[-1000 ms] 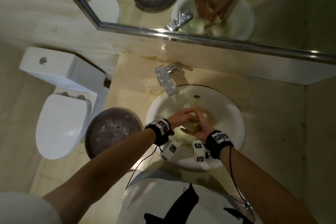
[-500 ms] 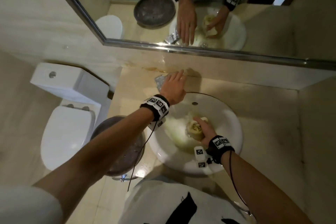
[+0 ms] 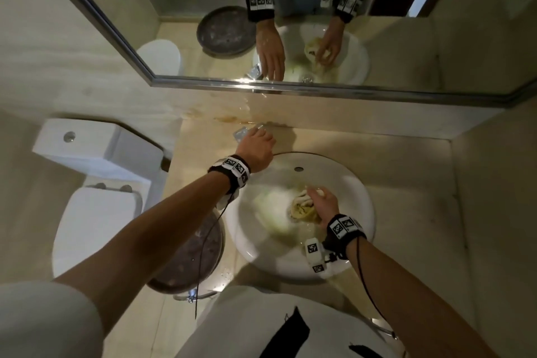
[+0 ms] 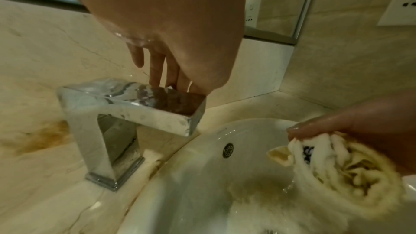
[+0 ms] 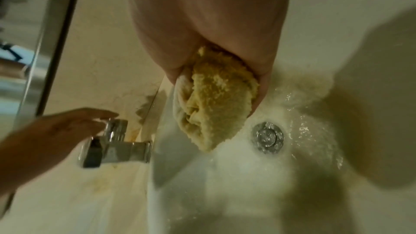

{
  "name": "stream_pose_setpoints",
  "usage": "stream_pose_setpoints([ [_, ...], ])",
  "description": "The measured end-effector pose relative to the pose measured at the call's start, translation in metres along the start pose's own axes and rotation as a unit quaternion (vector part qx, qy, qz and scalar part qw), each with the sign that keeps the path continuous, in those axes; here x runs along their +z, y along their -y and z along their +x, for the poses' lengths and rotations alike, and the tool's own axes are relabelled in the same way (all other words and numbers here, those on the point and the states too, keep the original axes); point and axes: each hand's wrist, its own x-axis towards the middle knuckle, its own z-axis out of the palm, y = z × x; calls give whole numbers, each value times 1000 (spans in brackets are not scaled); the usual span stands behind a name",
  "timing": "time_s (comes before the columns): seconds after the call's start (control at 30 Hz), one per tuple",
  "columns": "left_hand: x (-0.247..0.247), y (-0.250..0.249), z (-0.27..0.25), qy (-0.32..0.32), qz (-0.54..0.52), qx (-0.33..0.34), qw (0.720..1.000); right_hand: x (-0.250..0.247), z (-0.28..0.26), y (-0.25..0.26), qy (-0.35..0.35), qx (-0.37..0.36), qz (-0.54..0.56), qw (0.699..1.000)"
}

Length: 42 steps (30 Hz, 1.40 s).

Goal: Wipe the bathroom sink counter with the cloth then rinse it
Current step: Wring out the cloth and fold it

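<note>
Leftmost, beside the sink [image 3: 360, 183], stands a white toilet [image 3: 93, 212], and a dark round bin lid [image 3: 189, 256] lies between toilet and sink, under the person's left forearm. That arm reaches forward over the sink's left rim; the left hand [image 3: 257, 148] hangs palm down over the chrome faucet [image 4: 126, 106] at the sink's back left edge, its fingers [image 4: 155, 70] nearly straight and spread, tips touching the faucet's flat top and gripping nothing. The faucet's spout points toward the basin. Inside the sink, near its middle, the right hand [image 3: 324, 206] clasps the cloth [image 3: 302, 209], fingers curled tight round the bunched yellowish wad. The cloth's long axis runs from the fist down toward the drain [image 5: 268, 137], its free end hanging just beside it. Water wets the basin around the drain. Behind the sink, a mirror [image 3: 436, 38] reflects both hands.
</note>
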Motion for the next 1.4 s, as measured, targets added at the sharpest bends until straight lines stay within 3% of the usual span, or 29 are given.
stream_pose_setpoints([
  [0.13, -11, -12, -5, 11, -21, -19, 1000, -2, 0, -1, 4, -106, -179, 978],
  [0.23, -12, -34, -22, -49, -166, -8, 985, 1, -12, 6, 41, -158, -284, 945],
  [0.3, -9, -52, -43, -43, -279, 0, 959, 3, -19, 10, 58, -198, -329, 921],
  [0.43, 8, -88, -84, 119, -448, -4, 886, 9, -10, 0, 47, -272, -394, 877],
  [0.5, 21, -104, -93, 110, -522, -37, 845, 13, -17, 6, 61, -289, -417, 859],
  [0.57, 25, -116, -98, 58, -565, -74, 820, 16, -31, 17, 76, -324, -395, 856],
  [0.67, 13, -122, -98, 7, -574, -111, 811, 14, -47, 34, 59, -366, -358, 857],
  [0.8, -3, -115, -90, -14, -546, -117, 829, 7, -60, 54, 52, -423, -404, 809],
  [0.83, -9, -114, -89, -31, -543, -109, 832, 5, -66, 61, 64, -430, -387, 813],
  [0.93, -27, -116, -86, -78, -543, -107, 829, 2, -86, 80, 116, -391, -238, 882],
  [1.0, -39, -118, -82, -90, -549, -103, 824, -1, -91, 88, 104, -382, -174, 902],
  [1.1, -44, -118, -77, -115, -543, -105, 825, -4, -94, 98, 98, -387, -125, 908],
  [1.23, -50, -120, -78, -131, -567, -131, 802, -7, -108, 110, 113, -389, -118, 906],
  [1.4, -65, -124, -80, -70, -633, -114, 762, -11, -140, 133, 132, -397, -75, 905],
])
